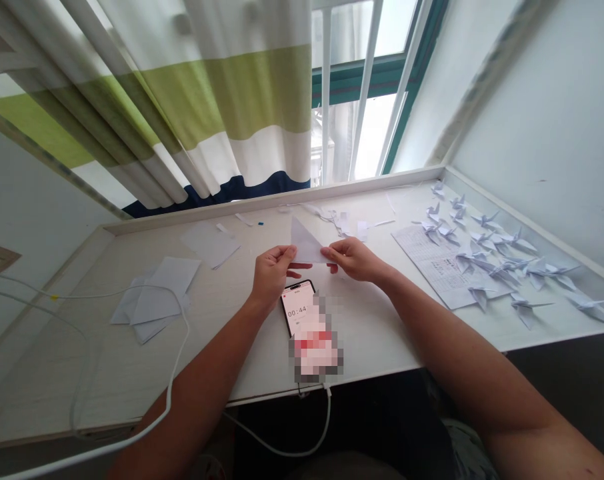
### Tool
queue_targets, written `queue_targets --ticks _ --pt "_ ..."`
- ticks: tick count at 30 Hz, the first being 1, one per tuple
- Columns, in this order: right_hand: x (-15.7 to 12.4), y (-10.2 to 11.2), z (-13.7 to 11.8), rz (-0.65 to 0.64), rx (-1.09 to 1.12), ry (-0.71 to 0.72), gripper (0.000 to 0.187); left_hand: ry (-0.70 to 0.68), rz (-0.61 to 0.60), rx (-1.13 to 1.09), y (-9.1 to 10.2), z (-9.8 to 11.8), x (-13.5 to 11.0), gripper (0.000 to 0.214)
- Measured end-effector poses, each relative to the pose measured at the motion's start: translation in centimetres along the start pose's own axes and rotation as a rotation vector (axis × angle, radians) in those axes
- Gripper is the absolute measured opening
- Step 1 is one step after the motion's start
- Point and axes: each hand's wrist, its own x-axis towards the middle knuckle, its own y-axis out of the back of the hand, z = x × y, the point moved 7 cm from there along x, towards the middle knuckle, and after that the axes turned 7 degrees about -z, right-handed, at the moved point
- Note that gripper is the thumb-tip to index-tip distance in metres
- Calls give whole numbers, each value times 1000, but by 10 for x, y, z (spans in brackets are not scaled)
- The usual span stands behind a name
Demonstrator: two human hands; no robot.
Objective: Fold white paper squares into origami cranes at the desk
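Observation:
A white sheet of paper folded into a triangle [306, 241] is held up between my two hands, its point upward. My left hand [275, 272] pinches its lower left corner between thumb and fingers. At the lower right corner, my right hand [353, 259] grips the paper the same way. Just below the hands, a phone [298, 312] lies on the white table [377, 327], its screen showing a running time; its lower part is blurred out by blocks.
Several folded paper cranes [502, 267] stand at the right, some on a printed sheet [422, 260]. Loose white paper sheets [165, 290] lie at the left, paper scraps [337, 220] at the back. A white cable [179, 360] crosses the left side; another cable [327, 427] hangs below the phone.

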Motion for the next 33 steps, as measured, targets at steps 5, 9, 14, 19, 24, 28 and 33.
queue_targets --ticks 5,9,14,19,24,28,33 --pt "1 -5 -3 -40 -40 9 57 -26 70 -25 9 1 -3 48" --pt "1 1 -6 33 -154 -17 54 -35 64 -33 10 3 -2 47" --pt "3 3 -4 88 -282 -51 54 -51 75 -34 9 3 -3 47" --pt "0 14 -2 232 -184 16 64 -110 139 -66 18 9 -3 44" --pt "-6 22 -4 375 117 110 64 -188 157 -139 27 15 -2 43" --pt "-2 5 -13 242 326 195 63 -209 146 -158 24 13 -2 45" --pt "-1 -2 -18 236 312 220 48 -170 112 -167 20 10 -2 46"
